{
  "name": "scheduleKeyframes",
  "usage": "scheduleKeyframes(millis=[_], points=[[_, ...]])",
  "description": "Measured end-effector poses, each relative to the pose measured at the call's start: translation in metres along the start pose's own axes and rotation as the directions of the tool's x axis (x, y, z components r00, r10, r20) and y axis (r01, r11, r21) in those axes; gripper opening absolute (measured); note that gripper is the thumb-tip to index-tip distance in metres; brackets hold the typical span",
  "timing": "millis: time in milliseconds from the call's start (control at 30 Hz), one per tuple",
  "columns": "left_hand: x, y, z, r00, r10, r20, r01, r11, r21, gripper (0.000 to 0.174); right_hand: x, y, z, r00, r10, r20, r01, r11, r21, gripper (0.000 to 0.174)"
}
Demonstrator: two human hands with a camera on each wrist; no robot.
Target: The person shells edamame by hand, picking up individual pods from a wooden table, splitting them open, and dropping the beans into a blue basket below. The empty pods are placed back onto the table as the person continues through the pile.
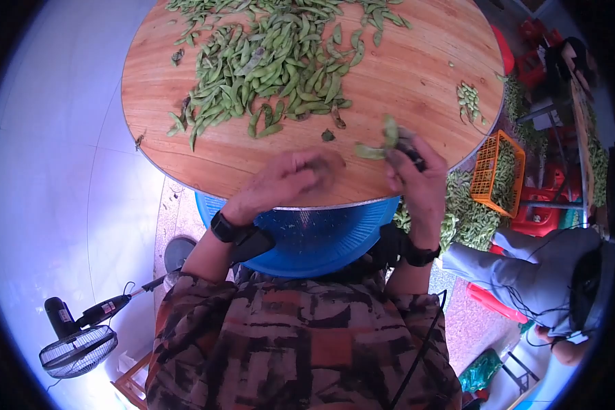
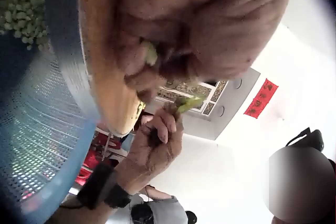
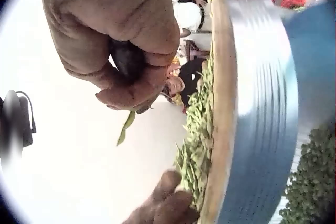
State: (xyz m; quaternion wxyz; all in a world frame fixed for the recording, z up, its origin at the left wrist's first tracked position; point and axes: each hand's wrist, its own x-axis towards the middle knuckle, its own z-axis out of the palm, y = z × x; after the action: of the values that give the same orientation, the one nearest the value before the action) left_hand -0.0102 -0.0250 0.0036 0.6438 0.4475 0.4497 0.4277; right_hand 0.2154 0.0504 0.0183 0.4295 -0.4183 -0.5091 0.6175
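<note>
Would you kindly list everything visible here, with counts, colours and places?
Table: one, wood-brown, before the person
Pods: many, green, on the table and beyond its right side
Shelled beans: several, pale green, table's right side
Basin: one, blue, below the table's near edge
Crate: one, orange, right
Fan: one, black, left
Stools: several, red, right
Sign: one, red, left wrist view
Other people: at least two, grey and black clothes, right
Wristbands: two, black, one per wrist
Left hand: one, blurred, near table edge
Right hand: one, gripping a green pod and dark object
</note>
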Motion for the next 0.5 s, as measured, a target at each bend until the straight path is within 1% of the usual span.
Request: scheduleKeyframes(millis=[33,67,100,133,167,200,233,267,300,333,367,400,433,467,500], points=[[-0.007,0.004,-0.001,0.981,-0.056,0.183,0.044,0.996,0.074,0.03,-0.002,-0.004,-0.012,1.0,0.0,-0.001,0.0,1.0,0.001,0.025],[-0.012,0.008,-0.003,0.927,-0.123,0.356,0.072,0.986,0.153,0.028,-0.006,-0.007,-0.027,0.999,-0.034,-0.015,0.035,0.999,0.034,0.026],[-0.015,0.011,-0.004,0.926,-0.123,0.356,0.073,0.986,0.153,0.028,-0.012,-0.009,-0.043,0.997,-0.067,-0.03,0.069,0.995,0.067,0.028],[-0.018,0.013,-0.006,0.88,-0.101,0.464,-0.018,0.969,0.247,0.025,-0.018,-0.007,-0.062,0.997,-0.066,-0.029,0.068,0.995,0.066,0.028],[-0.021,0.016,-0.008,0.82,-0.093,0.565,-0.118,0.938,0.326,0.023,-0.027,-0.003,-0.082,0.996,-0.092,0.008,0.091,0.994,0.063,0.027],[-0.025,0.019,-0.011,0.822,-0.093,0.562,-0.117,0.938,0.326,0.023,-0.033,-0.001,-0.098,0.992,-0.119,0.045,0.116,0.991,0.062,0.027],[-0.029,0.023,-0.014,0.827,-0.156,0.539,-0.044,0.939,0.34,0.022,-0.036,-0.001,-0.11,0.992,-0.118,0.047,0.115,0.991,0.063,0.027],[-0.031,0.025,-0.016,0.828,-0.218,0.516,0.027,0.935,0.353,0.021,-0.039,-0.003,-0.12,0.98,-0.075,0.186,0.097,0.989,-0.113,0.027],[-0.029,0.025,-0.017,0.829,-0.218,0.515,0.027,0.935,0.352,0.021,-0.04,-0.003,-0.128,0.95,-0.005,0.312,0.1,0.953,-0.286,0.027],[-0.026,0.025,-0.019,0.929,-0.08,0.36,-0.083,0.906,0.415,0.021,-0.04,0.0,-0.133,0.953,0.148,0.263,-0.013,0.891,-0.454,0.026],[-0.021,0.025,-0.022,0.976,0.08,0.205,-0.173,0.853,0.492,0.022,-0.039,0.009,-0.136,0.953,0.149,0.262,-0.014,0.891,-0.454,0.026],[-0.012,0.026,-0.025,0.975,0.08,0.206,-0.174,0.853,0.492,0.022,-0.036,0.019,-0.138,0.988,0.084,0.126,-0.017,0.888,-0.459,0.025],[-0.001,0.027,-0.03,0.967,0.249,0.051,-0.209,0.665,0.717,0.023,-0.033,0.021,-0.134,1.0,0.016,-0.01,-0.019,0.886,-0.464,0.025],[0.009,0.028,-0.034,0.896,0.441,-0.052,-0.159,0.429,0.889,0.024,-0.035,0.016,-0.131,0.997,0.053,-0.049,-0.067,0.931,-0.358,0.022],[0.017,0.029,-0.037,0.896,0.44,-0.052,-0.158,0.427,0.89,0.024,-0.035,0.01,-0.123,0.997,0.052,-0.048,-0.066,0.932,-0.356,0.022]])
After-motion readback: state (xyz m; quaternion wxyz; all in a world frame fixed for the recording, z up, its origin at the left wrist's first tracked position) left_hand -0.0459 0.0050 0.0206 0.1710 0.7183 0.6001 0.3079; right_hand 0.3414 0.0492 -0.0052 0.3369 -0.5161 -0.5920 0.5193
